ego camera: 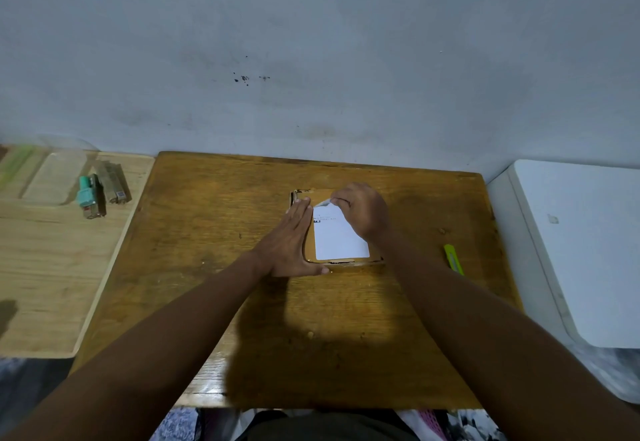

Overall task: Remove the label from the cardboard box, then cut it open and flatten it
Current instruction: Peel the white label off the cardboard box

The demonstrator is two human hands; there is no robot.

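Progress: the label's far corner is lifted, the rest of it apparently stuck down; peeling has only begun, and cutting and flattening look untouched.

1. Pale wood tray (52,267), well to the left of the left fingers. Light grain, raised rim. Carries a teal-capped small item (86,194) and a brownish stick-shaped item (114,182); what they are cannot be told.

2. Brown wooden table (214,218). Darker, glossy, scuffed surface under both hands.

3. Left hand (289,243). Fingers straight and held together, laid flat along the left edge of the box, thumb stretched out under its near edge; it presses and grips nothing.

4. Cardboard box (301,194). Tan, low, rectangular, lying flat on the table between the two hands, directly beside the left fingertips. Its edges look worn and dark.

5. Label (337,239). White, smooth paper, rectangular with rounded corners, faint print near the top. It covers most of the box's upper face, just right of the left fingers; the far corner curls up grey-white at the right fingertips.

6. Right hand (362,210). Fingers curled, pinching that raised corner of the label.

7. Utility knife (453,258). Yellow-green, slim, plastic-looking, lying on the table well to the right of the right hand, not held.

8. White boxy unit (581,250). Smooth, matte, rounded edges, beyond the table's right side.
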